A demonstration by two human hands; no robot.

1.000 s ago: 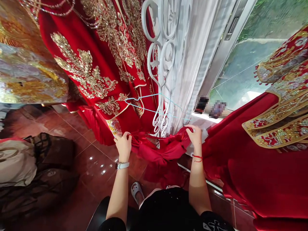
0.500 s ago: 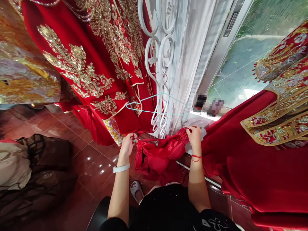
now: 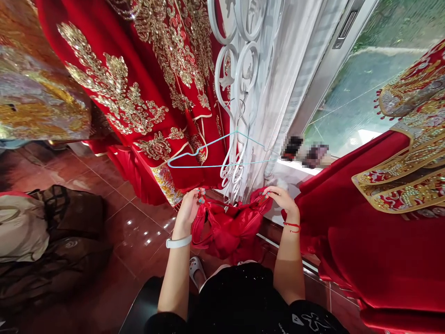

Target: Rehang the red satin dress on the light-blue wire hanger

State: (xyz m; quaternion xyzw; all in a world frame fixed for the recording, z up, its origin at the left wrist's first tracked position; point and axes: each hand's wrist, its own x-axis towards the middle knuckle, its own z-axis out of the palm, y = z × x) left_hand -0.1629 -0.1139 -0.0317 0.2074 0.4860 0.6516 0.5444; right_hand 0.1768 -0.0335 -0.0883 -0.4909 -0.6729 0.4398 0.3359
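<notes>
A red satiny garment (image 3: 229, 227) hangs bunched between my hands in front of my body. My left hand (image 3: 190, 204) pinches its upper left edge. At the upper right edge, the fingers of my right hand (image 3: 282, 198) close on the red cloth. A small shiny metal piece (image 3: 226, 208) shows at the middle of the garment's top; I cannot tell what it belongs to. Just beyond the garment and above my hands is a light blue wire hanger (image 3: 208, 165) with nothing on it, its hook (image 3: 238, 104) upward against white scrollwork.
White metal scrollwork (image 3: 225, 69) rises ahead beside a white curtain (image 3: 295, 46) and a window (image 3: 358, 88). Red gowns with gold embroidery (image 3: 118, 93) hang on the left, another red embroidered outfit (image 3: 382, 185) on the right. Dark bags (image 3: 79, 218) lie on the tiled floor (image 3: 128, 222).
My hands have drawn slightly closer together, the garment bunching between them. The fingers of my right hand now reach further left. The wire hanger appears swung a little to the left.
</notes>
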